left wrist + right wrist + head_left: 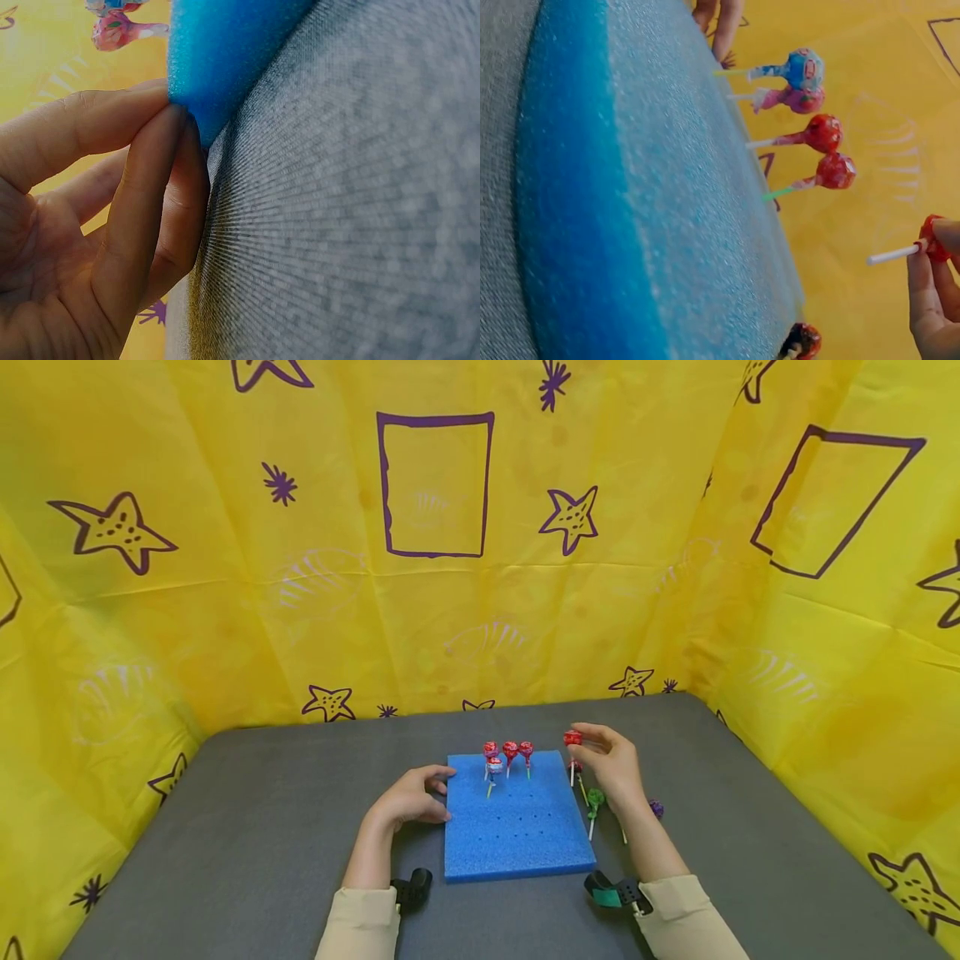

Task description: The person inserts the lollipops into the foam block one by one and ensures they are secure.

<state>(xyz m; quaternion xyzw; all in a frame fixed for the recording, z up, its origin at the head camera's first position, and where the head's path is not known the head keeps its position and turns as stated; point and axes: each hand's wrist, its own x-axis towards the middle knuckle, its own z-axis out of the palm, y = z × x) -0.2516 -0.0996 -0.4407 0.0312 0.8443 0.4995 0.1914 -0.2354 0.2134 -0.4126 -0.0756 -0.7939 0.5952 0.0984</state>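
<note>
Just left of the right hand, which pinches a red lollipop stick-down, lies the foam block, steadied by left hand fingertips.

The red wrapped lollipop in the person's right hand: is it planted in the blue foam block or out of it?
Out. The right hand pinches the red wrapped lollipop beside the blue foam block, its white stick hanging free.
</note>
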